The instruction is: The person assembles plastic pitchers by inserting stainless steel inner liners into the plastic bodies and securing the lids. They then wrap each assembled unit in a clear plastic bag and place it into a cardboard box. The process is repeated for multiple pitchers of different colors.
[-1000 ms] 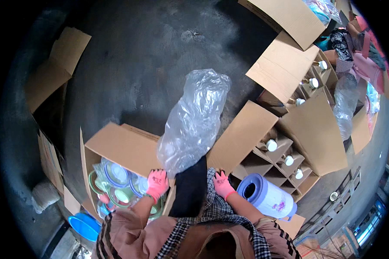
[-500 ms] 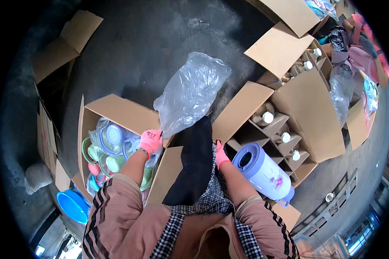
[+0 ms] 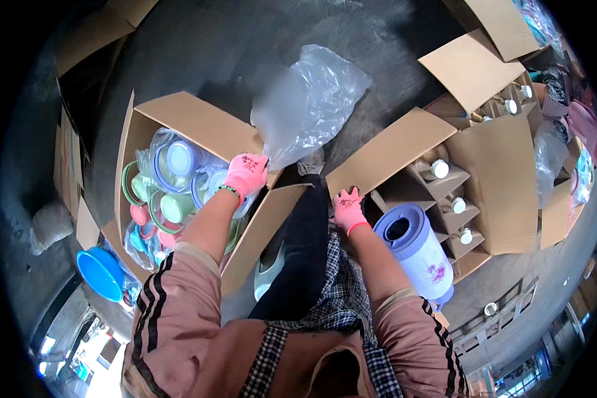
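Note:
My left hand (image 3: pixel 247 174), in a pink glove, is closed on the near corner of a crumpled clear plastic bag (image 3: pixel 331 89). It is above the inner edge of a carton (image 3: pixel 199 123) full of lidded plastic pots and handled cups in violet, green and pink (image 3: pixel 177 207). My right hand (image 3: pixel 349 209), gloved the same way, grips the near left edge of a divided carton (image 3: pixel 391 149), its fingertips over the cardboard. Tilted on that carton, beside my right hand, rests a white and violet flask body (image 3: pixel 421 255) with flowers and a round opening. White-capped bottle-like pieces (image 3: pixel 439 169) stand in several compartments.
A blue basin (image 3: pixel 100 273) sits behind the left carton. At the far right, another open carton (image 3: pixel 474 69) holds more white-capped pieces, with a person (image 3: pixel 580 123) beyond it. A metal frame (image 3: pixel 501 318) lies on the floor to the right.
My view has shifted, and both cartons appear lower and wider apart. My left hand still has the bag's corner, now higher in view. My right hand stays on the carton's edge.

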